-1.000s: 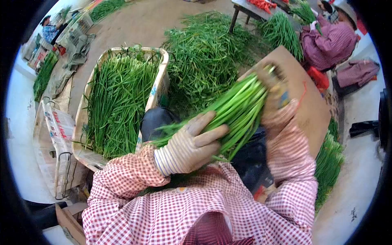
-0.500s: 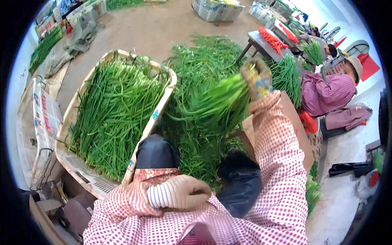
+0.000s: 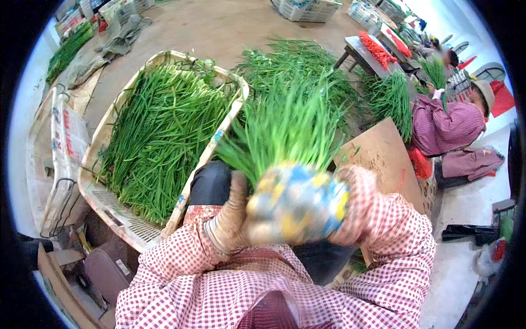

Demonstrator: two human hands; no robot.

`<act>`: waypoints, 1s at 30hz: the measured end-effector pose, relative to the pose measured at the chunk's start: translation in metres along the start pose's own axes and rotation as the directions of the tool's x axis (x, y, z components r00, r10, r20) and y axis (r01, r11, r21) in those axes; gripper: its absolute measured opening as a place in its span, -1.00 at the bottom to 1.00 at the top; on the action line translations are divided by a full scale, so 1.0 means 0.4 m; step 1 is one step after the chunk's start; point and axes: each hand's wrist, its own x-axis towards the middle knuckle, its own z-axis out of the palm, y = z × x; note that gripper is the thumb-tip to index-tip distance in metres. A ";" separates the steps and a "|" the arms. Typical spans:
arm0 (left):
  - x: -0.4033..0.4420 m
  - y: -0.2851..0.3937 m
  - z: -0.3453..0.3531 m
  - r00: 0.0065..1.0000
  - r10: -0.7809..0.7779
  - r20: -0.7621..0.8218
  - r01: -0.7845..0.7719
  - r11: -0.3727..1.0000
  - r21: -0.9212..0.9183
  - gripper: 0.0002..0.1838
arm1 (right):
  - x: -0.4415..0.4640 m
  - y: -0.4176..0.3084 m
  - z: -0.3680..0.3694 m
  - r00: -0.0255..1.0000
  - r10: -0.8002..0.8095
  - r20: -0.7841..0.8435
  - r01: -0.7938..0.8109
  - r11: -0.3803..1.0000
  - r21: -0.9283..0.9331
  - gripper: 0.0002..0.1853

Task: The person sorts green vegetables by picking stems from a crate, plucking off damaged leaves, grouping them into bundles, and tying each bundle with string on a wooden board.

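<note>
My right hand [image 3: 296, 205], in a blue, white and yellow patterned glove smeared by motion, is closed around a bunch of chives [image 3: 287, 129]. The long green leaves fan up and away from me above the fist. Just left of it, my left hand [image 3: 227, 211] in a tan work glove is upright and open, palm toward the bunch; some of its fingers are hidden. Beyond the bunch a loose heap of chives [image 3: 307, 66] covers the floor. To the left, a white plastic crate [image 3: 183, 200] is filled with chives laid lengthwise.
A brown cardboard sheet [image 3: 383, 159] leans right of my knee. Another white crate [image 3: 57, 148] stands at far left. At right, a person in a checked top [image 3: 446, 126] sits near a low table [image 3: 361, 55] bearing red ties.
My right hand has come from the upper right to in front of my chest, and its bunch now points away from me. My left hand has risen from my lap beside it.
</note>
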 end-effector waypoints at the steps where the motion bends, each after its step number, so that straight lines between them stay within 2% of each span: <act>1: -0.013 0.000 0.001 0.980 0.172 -0.103 -0.172 0.985 0.007 0.21 | -0.011 -0.020 0.040 0.999 -0.005 0.037 0.004 1.000 0.013 -0.77; 2: -0.021 -0.004 -0.006 0.950 0.269 -0.157 -0.270 0.963 0.015 0.17 | -0.017 -0.036 0.075 0.998 -0.010 0.068 0.008 1.000 0.024 -0.77; 3: -0.026 -0.006 -0.022 0.944 0.286 -0.167 -0.289 0.957 0.006 0.13 | -0.015 -0.049 0.101 0.995 -0.015 0.094 0.012 0.999 0.032 -0.76; 10: -0.021 -0.053 -0.124 0.963 0.262 -0.058 -0.268 0.952 -0.149 -0.14 | 0.017 -0.067 0.167 0.987 -0.045 0.157 0.036 0.998 0.058 -0.73; 12: 0.011 -0.071 -0.142 0.957 0.291 -0.026 -0.289 0.932 -0.220 -0.22 | 0.023 -0.079 0.151 0.986 -0.056 0.159 0.044 0.996 0.077 -0.72; 15: 0.088 -0.122 -0.171 0.910 0.413 -0.044 -0.401 0.848 -0.347 -0.33 | 0.027 -0.113 0.091 0.988 -0.069 0.136 0.050 0.989 0.140 -0.71; 16: 0.105 -0.122 -0.166 0.910 0.414 -0.024 -0.388 0.831 -0.398 -0.36 | 0.028 -0.128 0.049 0.992 -0.070 0.101 0.051 0.984 0.173 -0.70; 18: 0.099 -0.051 -0.074 0.928 0.236 0.288 -0.061 0.860 -0.507 -0.38 | 0.019 -0.162 -0.061 1.000 0.000 -0.008 0.002 0.970 0.241 -0.69; 19: 0.105 -0.038 -0.047 0.908 0.214 0.361 -0.032 0.893 -0.448 -0.38 | 0.001 -0.178 -0.122 0.987 0.138 -0.086 -0.110 0.955 0.274 -0.69; 20: 0.148 -0.044 -0.105 0.903 0.286 0.321 -0.160 0.916 -0.367 -0.34 | -0.035 -0.192 -0.177 0.925 0.349 -0.150 -0.289 0.902 0.320 -0.68; 21: 0.155 -0.040 -0.083 0.894 0.329 0.303 -0.232 0.920 -0.315 -0.33 | -0.085 -0.202 -0.215 0.766 0.626 -0.142 -0.560 0.760 0.330 -0.63; 22: 0.155 -0.042 -0.075 0.906 0.293 0.306 -0.217 0.941 -0.260 -0.30 | -0.134 -0.211 -0.253 0.530 0.840 -0.119 -0.764 0.534 0.363 -0.58; 23: 0.151 -0.045 -0.072 0.918 0.253 0.304 -0.198 0.960 -0.200 -0.27 | -0.165 -0.193 -0.263 0.294 0.956 0.000 -0.841 0.259 0.474 -0.50; 24: 0.153 -0.051 -0.071 0.921 0.229 0.315 -0.176 0.966 -0.189 -0.27 | -0.205 -0.165 -0.230 0.278 0.960 -0.019 -0.839 0.253 0.481 -0.50; 25: 0.161 -0.056 -0.071 0.933 0.208 0.294 -0.209 0.978 -0.027 -0.25 | -0.263 -0.117 -0.174 0.194 0.969 0.150 -0.692 0.027 0.721 -0.37; 26: 0.174 -0.062 -0.068 0.941 0.196 0.277 -0.240 0.961 0.136 -0.23 | -0.313 -0.074 -0.128 0.170 0.930 0.325 -0.469 -0.214 0.857 -0.24; 27: 0.189 -0.068 -0.060 0.939 0.179 0.295 -0.230 0.962 0.149 -0.23 | -0.308 -0.070 -0.102 0.336 0.923 0.188 -0.436 -0.025 0.900 -0.16; 28: 0.203 -0.076 -0.050 0.943 0.160 0.292 -0.248 0.922 0.298 -0.22 | -0.288 -0.072 -0.082 0.486 0.873 0.042 -0.356 0.154 0.922 -0.08; 29: 0.220 -0.082 -0.043 0.948 0.146 0.284 -0.264 0.859 0.439 -0.21 | -0.273 -0.063 -0.096 0.551 0.834 -0.039 -0.345 0.270 0.899 -0.10; 30: 0.262 -0.087 -0.063 0.930 0.200 0.309 -0.354 0.717 0.600 -0.24 | -0.260 -0.056 -0.117 0.548 0.834 -0.059 -0.334 0.284 0.899 -0.10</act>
